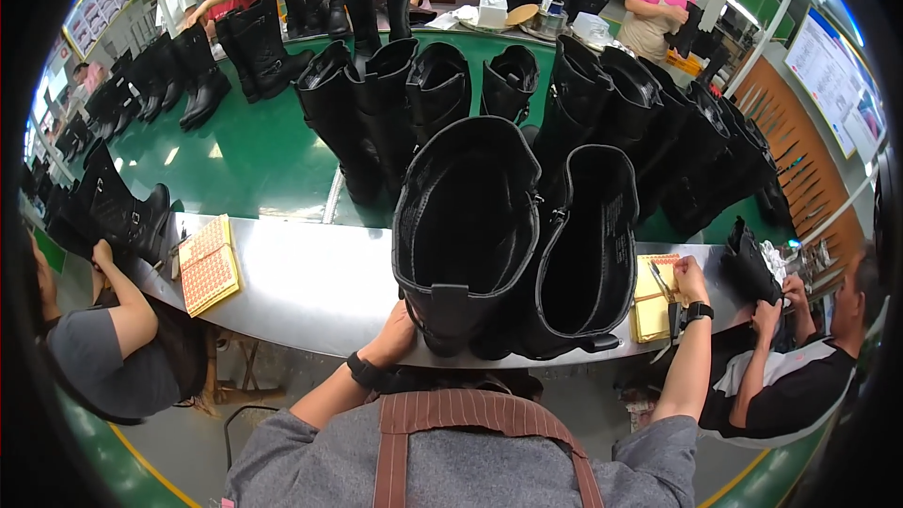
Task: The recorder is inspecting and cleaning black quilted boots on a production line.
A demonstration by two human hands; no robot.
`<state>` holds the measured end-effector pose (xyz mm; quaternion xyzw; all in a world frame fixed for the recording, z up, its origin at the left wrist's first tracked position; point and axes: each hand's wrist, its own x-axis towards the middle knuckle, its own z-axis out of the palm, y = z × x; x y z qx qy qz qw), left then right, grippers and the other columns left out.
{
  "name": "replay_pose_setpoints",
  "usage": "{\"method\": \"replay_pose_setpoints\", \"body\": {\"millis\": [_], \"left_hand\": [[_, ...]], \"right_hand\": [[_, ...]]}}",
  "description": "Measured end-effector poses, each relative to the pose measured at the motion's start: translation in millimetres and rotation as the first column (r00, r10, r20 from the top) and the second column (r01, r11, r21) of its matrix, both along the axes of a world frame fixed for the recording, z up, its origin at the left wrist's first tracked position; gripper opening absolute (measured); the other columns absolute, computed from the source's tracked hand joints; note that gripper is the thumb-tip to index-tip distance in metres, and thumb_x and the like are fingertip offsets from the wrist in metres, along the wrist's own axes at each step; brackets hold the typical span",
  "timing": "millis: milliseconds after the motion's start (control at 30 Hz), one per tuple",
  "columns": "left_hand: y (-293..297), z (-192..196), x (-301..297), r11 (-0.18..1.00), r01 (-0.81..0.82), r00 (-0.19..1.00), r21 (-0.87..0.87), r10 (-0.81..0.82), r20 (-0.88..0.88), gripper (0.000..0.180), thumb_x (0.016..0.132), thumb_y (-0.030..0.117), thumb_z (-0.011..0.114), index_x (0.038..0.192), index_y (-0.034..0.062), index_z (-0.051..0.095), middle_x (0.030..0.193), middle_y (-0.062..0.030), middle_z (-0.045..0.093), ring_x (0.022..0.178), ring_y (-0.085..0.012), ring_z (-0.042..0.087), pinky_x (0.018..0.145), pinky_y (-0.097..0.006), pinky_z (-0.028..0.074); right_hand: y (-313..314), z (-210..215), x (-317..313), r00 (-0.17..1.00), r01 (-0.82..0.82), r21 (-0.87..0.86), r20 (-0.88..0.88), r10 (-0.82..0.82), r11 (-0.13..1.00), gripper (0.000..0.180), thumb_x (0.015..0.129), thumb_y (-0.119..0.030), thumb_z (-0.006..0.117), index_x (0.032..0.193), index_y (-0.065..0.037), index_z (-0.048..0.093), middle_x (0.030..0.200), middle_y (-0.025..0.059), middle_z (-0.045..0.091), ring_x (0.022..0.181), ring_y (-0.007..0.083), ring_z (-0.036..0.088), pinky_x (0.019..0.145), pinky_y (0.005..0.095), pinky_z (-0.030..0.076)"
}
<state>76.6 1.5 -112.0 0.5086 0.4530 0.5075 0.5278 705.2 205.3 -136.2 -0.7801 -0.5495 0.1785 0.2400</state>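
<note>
Two tall black boots stand upright at the table's front edge, their wide shafts gaping up at me. My left hand [399, 333] is against the lower side of the left boot [450, 306], which hides its fingers. The right boot [588, 245] stands close beside it. My right hand [691, 280] is over a yellow stack of label sheets [651, 320], fingers curled together at its upper corner. What they pinch, if anything, is too small to make out. A slim pointed tool [663, 280] lies on the sheets, with a dark-handled tool [674, 318] near my wrist.
More black boots [513, 80] crowd the green conveyor [259, 155] beyond the metal tabletop [310, 273]. Another orange-and-yellow label stack [209, 268] lies to the left. Co-workers sit close on both sides, each handling a boot; others work across the conveyor.
</note>
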Motion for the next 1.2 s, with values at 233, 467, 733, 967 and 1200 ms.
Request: {"method": "replay_pose_setpoints", "body": {"millis": [233, 467, 733, 967, 1200], "left_hand": [[3.5, -12.2, 2.9, 0.998, -0.008, 1.0, 0.069, 0.008, 0.008, 0.047, 0.105, 0.033, 0.043, 0.135, -0.0025, 0.05, 0.138, -0.0124, 0.054, 0.128, -0.0223, 0.048, 0.11, -0.034, 0.035], [11.3, -41.1, -4.2, 0.997, 0.04, 0.998, 0.069, -0.037, -0.055, 0.049, 0.105, 0.033, 0.041, 0.14, -0.0015, 0.045, 0.143, -0.0157, 0.048, 0.135, -0.0283, 0.041, 0.114, -0.037, 0.028], [14.0, -45.4, -2.0, 0.998, 0.057, 0.998, 0.018, -0.057, -0.02, 0.056, 0.105, 0.039, 0.04, 0.146, 0.001, 0.038, 0.152, -0.018, 0.034, 0.141, -0.0307, 0.031, 0.117, -0.038, 0.021], [19.5, -32.5, 2.7, 0.997, 0.079, 0.997, -0.007, -0.079, -0.015, 0.058, 0.105, 0.038, 0.038, 0.15, 0.0028, 0.031, 0.155, -0.017, 0.029, 0.145, -0.0305, 0.024, 0.119, -0.04, 0.016], [27.1, -29.7, 9.0, 0.984, 0.075, 0.996, 0.16, -0.067, -0.052, 0.059, 0.104, 0.034, 0.039, 0.153, 0.0031, 0.026, 0.158, -0.0177, 0.025, 0.147, -0.0309, 0.021, 0.121, -0.04, 0.015]], "right_hand": [[-3.4, 0.1, -3.1, 1.0, 0.007, 0.084, -0.011, -0.006, 0.996, 0.01, 0.085, -0.004, 0.063, 0.095, -0.002, 0.06, 0.08, 0.0088, 0.065, 0.072, 0.0202, 0.061, 0.069, 0.0325, 0.051], [-1.1, 7.8, -0.3, 0.997, -0.045, 0.02, -0.067, 0.046, 0.999, 0.013, 0.085, -0.006, 0.066, 0.097, -0.001, 0.061, 0.079, 0.007, 0.065, 0.07, 0.0171, 0.061, 0.066, 0.0309, 0.051], [-3.3, 25.4, -24.2, 0.981, 0.093, 0.077, 0.161, -0.104, 0.993, 0.016, 0.087, -0.013, 0.068, 0.088, 0.001, 0.061, 0.075, 0.0148, 0.066, 0.069, 0.0208, 0.066, 0.065, 0.0345, 0.051], [-77.0, 286.5, -228.0, 0.805, -0.348, 0.683, -0.133, 0.578, 0.642, 0.011, 0.098, -0.012, 0.062, 0.102, -0.002, 0.063, 0.099, 0.0039, 0.067, 0.071, 0.004, 0.058, 0.062, 0.0183, 0.044], [-180.2, 388.2, -399.0, 0.314, -0.893, 0.332, -0.028, 0.949, 0.305, 0.01, 0.089, 0.001, 0.067, 0.09, 0.0, 0.057, 0.097, 0.0103, 0.07, 0.062, 0.0083, 0.066, 0.056, 0.0193, 0.05]]}}
